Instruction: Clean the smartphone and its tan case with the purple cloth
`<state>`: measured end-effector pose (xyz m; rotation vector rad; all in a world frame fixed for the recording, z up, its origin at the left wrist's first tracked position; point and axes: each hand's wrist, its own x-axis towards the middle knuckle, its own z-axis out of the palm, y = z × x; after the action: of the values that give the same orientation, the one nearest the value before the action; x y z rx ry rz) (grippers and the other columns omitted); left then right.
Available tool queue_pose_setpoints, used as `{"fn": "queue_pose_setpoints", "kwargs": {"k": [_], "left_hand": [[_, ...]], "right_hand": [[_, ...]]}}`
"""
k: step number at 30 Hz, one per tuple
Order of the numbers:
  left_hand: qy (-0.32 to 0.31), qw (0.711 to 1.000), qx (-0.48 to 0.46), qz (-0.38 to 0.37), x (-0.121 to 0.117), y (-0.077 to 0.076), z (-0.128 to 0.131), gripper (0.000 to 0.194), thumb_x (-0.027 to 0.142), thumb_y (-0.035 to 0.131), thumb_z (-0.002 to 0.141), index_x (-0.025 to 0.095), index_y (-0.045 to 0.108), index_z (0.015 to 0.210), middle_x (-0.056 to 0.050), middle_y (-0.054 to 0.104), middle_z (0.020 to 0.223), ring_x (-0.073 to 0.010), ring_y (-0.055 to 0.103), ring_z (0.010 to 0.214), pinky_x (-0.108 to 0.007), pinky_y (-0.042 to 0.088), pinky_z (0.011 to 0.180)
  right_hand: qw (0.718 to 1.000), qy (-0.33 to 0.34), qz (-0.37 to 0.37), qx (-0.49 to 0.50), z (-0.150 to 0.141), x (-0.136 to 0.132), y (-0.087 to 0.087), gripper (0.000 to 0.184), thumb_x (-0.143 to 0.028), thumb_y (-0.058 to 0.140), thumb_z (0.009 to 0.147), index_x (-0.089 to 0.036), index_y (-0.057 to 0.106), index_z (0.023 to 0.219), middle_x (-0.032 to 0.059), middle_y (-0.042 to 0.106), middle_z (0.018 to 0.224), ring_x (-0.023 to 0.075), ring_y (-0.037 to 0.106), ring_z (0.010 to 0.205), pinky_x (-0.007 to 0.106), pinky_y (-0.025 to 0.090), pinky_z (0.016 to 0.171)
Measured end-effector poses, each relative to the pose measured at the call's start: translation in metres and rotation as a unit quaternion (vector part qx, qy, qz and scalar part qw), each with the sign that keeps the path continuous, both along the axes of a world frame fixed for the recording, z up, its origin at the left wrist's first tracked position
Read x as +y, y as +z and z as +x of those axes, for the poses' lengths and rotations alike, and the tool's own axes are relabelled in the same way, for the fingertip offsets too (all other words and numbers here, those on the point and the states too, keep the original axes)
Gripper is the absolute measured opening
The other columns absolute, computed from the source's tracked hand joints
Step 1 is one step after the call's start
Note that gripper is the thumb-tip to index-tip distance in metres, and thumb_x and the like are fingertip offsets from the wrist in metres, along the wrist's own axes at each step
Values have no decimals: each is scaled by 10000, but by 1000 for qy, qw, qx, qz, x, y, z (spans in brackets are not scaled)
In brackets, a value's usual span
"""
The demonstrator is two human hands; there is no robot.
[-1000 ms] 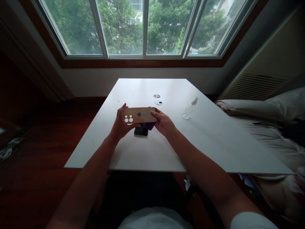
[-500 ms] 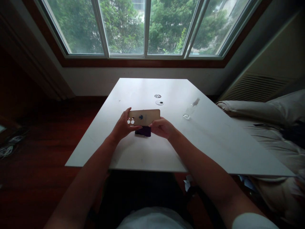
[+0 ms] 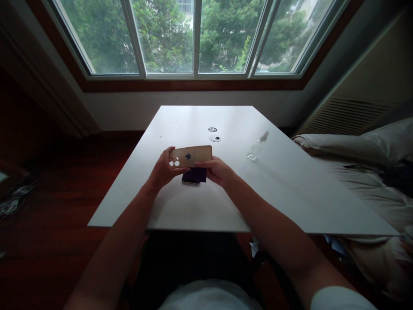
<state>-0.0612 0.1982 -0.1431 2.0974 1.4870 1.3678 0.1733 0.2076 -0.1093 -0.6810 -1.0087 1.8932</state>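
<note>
A tan phone case (image 3: 200, 154) with round camera cut-outs at its left end and a dark emblem is held up above the table, tilted slightly. My left hand (image 3: 160, 168) is closed on its left end, thumb along the lower edge. At the right end, my right hand (image 3: 221, 169) grips the case, its thumb lying across the face. Below the case shows a dark purple cloth (image 3: 196, 175), partly hidden; whether my right fingers touch it, I cannot tell. Under the cloth, the edge of a phone-like object (image 3: 190, 184) peeks out on the white table (image 3: 200, 206).
Farther back on the table lie two small round items, one a flat ring-like disc (image 3: 214, 138), the other a dark-rimmed disc (image 3: 212, 129). A clear spray bottle (image 3: 256, 148) is to the right. Beyond the table is a window (image 3: 193, 77); a beige sofa (image 3: 348, 159) borders its right side.
Both hands have shifted the case slightly left, and its right end has risen a little. My right thumb has slid left across its face. More of the purple cloth shows beside the right hand.
</note>
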Motion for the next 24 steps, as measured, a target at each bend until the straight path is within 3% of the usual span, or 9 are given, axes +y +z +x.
{"fn": "queue_pose_setpoints", "kwargs": {"k": [7, 15, 20, 24], "left_hand": [[31, 999, 40, 7, 1, 2, 0, 881, 546, 926, 639, 212, 536, 1355, -124, 649, 1232, -249, 672, 958, -400, 582, 834], [50, 997, 52, 5, -1, 5, -3, 846, 537, 915, 666, 230, 527, 1352, -110, 639, 1247, -255, 657, 1002, -395, 572, 850], [43, 997, 60, 16, -3, 5, -4, 870, 513, 925, 665, 236, 507, 1376, -106, 634, 1258, -273, 648, 1039, -412, 555, 890], [4, 997, 72, 36, -5, 6, 0, 867, 489, 930, 669, 233, 501, 1379, -104, 627, 1243, -277, 636, 1052, -408, 544, 899]], "right_hand": [[999, -22, -25, -42, 3, 5, 3, 439, -116, 898, 659, -119, 726, 1063, 132, 793, 1085, 263, 770, 921, 367, 675, 818], [991, -123, -47, 24, 17, 19, 7, 352, -85, 841, 702, -160, 685, 1008, 75, 787, 968, 228, 754, 848, 338, 678, 755], [997, -68, 19, 31, 19, 16, 11, 391, -97, 835, 695, -166, 699, 1055, 56, 779, 986, 206, 741, 861, 305, 658, 771], [998, -21, 46, 22, 17, 9, 13, 439, -75, 827, 660, -173, 693, 1067, 44, 779, 986, 211, 741, 890, 316, 648, 796]]}}
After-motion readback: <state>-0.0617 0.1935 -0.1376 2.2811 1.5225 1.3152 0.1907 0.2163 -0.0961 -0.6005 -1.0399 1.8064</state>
